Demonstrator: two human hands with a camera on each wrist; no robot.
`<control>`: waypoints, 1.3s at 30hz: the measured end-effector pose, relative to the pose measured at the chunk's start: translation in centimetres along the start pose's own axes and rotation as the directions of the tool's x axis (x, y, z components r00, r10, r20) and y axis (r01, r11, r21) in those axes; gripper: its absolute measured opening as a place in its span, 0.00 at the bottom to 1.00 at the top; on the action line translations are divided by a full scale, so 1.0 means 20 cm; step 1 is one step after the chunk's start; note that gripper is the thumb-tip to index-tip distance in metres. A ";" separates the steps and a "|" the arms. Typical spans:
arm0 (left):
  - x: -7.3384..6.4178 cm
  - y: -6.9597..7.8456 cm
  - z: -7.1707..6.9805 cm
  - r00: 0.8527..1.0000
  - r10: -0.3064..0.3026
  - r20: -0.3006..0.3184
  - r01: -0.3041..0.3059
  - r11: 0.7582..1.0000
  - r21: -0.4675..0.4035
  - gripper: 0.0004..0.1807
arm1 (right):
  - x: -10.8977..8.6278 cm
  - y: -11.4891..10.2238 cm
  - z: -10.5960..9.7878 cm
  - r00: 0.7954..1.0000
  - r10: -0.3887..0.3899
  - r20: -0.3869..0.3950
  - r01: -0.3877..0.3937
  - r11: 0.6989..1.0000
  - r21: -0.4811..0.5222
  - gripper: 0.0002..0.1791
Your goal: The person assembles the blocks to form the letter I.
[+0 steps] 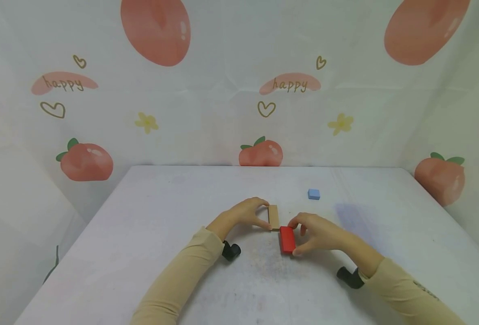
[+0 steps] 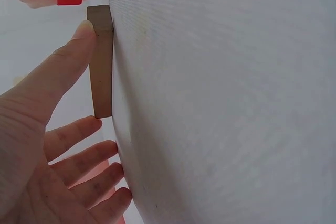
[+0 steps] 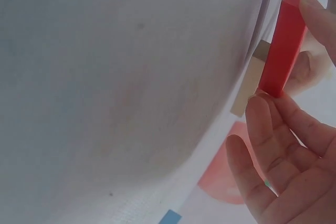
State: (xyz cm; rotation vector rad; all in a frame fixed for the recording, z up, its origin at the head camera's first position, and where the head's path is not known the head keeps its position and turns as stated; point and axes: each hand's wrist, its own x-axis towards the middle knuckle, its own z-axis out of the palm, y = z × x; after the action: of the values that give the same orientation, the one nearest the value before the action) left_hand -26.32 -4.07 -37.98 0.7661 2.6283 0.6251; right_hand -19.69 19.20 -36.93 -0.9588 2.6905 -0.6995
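Note:
Near the middle of the table, my left hand (image 1: 248,212) pinches a light wooden block (image 1: 274,218) lengthwise, with the thumb at its near end and the index finger at its far end. The left wrist view shows the wooden block (image 2: 102,72) low against the tabletop, the other fingers spread beside it. My right hand (image 1: 315,231) grips a red block (image 1: 287,240) by its two ends between thumb and fingertips. In the right wrist view the red block (image 3: 284,43) is raised off the table and overlaps part of the wooden block (image 3: 249,85).
A small blue block (image 1: 314,194) lies farther back on the white table (image 1: 150,253), right of both hands. Behind the table hangs a pale cloth (image 1: 207,113) printed with peaches, hearts and flowers. Black wrist devices (image 1: 231,251) sit under both forearms.

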 end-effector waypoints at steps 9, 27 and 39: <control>0.00 -0.01 0.00 1.000 -0.003 -0.004 0.003 1.000 -0.018 0.39 | 0.01 -0.01 0.01 1.000 -0.012 0.008 0.012 1.000 -0.015 0.30; 0.00 0.00 0.00 1.000 -0.006 -0.002 0.006 1.000 -0.009 0.39 | 0.04 -0.03 0.04 0.997 -0.072 0.019 0.073 0.996 -0.057 0.29; -0.01 0.00 0.00 1.000 0.011 -0.003 -0.011 1.000 -0.005 0.39 | 0.06 -0.05 0.04 0.998 -0.056 0.035 0.059 0.996 -0.070 0.30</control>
State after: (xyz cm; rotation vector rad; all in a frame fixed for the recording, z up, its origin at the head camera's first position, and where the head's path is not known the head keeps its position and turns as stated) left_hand -26.21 -4.10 -37.84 0.7797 2.6265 0.6361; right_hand -19.76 17.43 -37.23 -1.0592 2.6853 -0.5964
